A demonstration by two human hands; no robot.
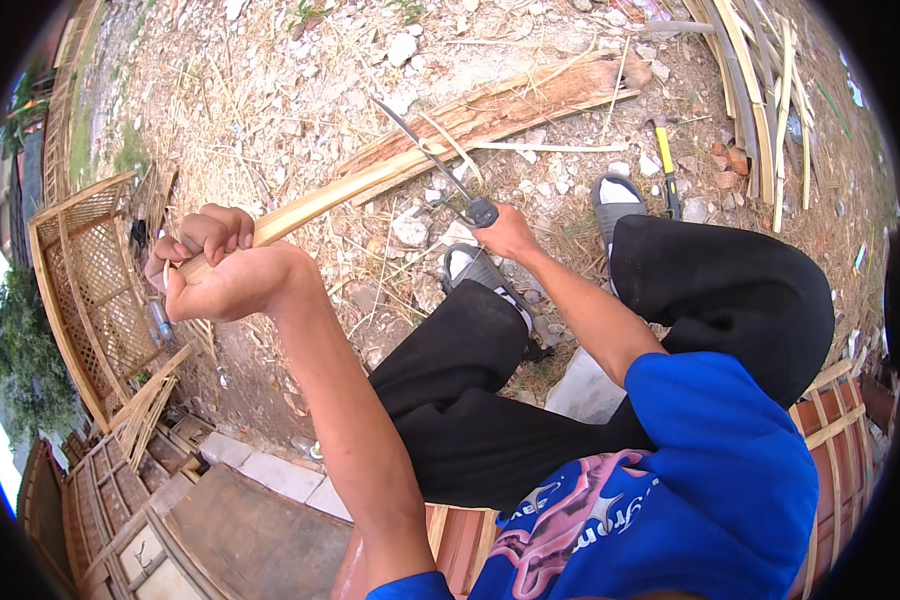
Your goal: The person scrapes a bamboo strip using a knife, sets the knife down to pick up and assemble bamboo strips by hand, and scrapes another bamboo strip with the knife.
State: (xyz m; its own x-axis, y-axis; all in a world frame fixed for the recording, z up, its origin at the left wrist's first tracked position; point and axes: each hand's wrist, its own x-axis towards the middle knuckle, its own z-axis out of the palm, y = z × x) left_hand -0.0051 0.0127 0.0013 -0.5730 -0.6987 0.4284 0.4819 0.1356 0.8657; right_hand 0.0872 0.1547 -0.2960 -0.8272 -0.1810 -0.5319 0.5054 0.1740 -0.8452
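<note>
My left hand (238,268) is closed around the near end of a long pale bamboo strip (335,200), raised at the left. The strip slants away to the upper right, its far part over a weathered wooden plank (560,95) on the ground. My right hand (510,236) grips the dark handle of a long-bladed knife (448,172). Its blade crosses the strip near the far end, tip toward the upper left. A thin curled sliver (457,143) stands up beside the blade. Whether the edge is biting into the strip I cannot tell.
A hammer with a yellow and black handle (667,165) lies right of my sandalled feet. Split bamboo strips (760,100) are piled at the upper right, near broken red bricks (735,160). A lattice panel (95,290) leans at the left. Stones and shavings litter the ground.
</note>
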